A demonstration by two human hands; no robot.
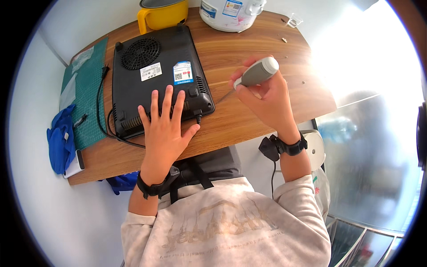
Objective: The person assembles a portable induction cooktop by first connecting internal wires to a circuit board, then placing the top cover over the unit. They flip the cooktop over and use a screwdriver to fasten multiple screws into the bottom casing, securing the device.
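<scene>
A black induction cooker [171,51] lies bottom up on the wooden table, its round fan grille, two stickers and rubber feet showing. My left hand [163,122] rests flat on its near edge, fingers spread, thumb beside the spot where the power cord comes out. To the right of the cooker, my right hand [269,95] is closed around a screwdriver [255,73] with a grey and white handle. Its thin shaft slants down to the left toward the cooker's near right corner; the tip is hard to make out and seems apart from the casing.
At the left lie a green cutting mat [91,95], a black power cord [98,89] and a blue cloth [62,138]. A yellow pot [167,17] and a white appliance [229,15] stand at the back. A small clear cup [294,20] sits near the far right edge.
</scene>
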